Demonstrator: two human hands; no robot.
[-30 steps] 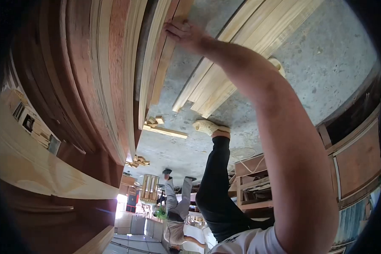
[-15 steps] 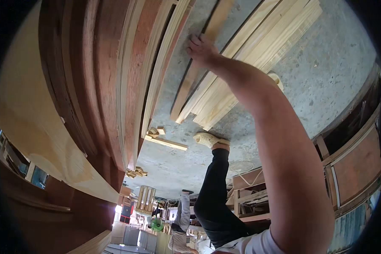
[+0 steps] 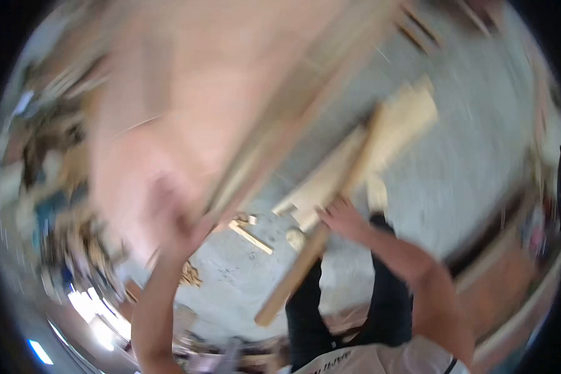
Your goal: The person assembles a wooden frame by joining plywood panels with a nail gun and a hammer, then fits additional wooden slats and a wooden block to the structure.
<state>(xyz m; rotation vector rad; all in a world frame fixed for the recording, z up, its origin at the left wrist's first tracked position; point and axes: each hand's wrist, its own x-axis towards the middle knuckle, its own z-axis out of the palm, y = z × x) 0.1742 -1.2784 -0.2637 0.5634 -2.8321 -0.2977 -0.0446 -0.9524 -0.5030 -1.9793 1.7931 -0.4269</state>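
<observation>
My right hand [image 3: 344, 219] is closed around a long, narrow wooden plank [image 3: 293, 283], held above the floor at a slant. My left hand [image 3: 176, 209] is at the near edge of a large pinkish wooden sheet [image 3: 212, 81]. Motion smears its fingers, so I cannot see whether they grip or only touch the sheet. Beneath the held plank, several pale boards [image 3: 411, 115] lie side by side on the concrete.
Small wood offcuts [image 3: 252, 237] lie on the grey floor [image 3: 230, 274] near my feet, with more scraps [image 3: 190, 275] below my left hand. A brown wooden panel [image 3: 498, 293] stands at the right. Blurred clutter [image 3: 75, 230] fills the left side.
My right hand has raised the plank from the floor beside the pale boards towards my body. My left hand has come into view at the sheet, and the camera has swung round.
</observation>
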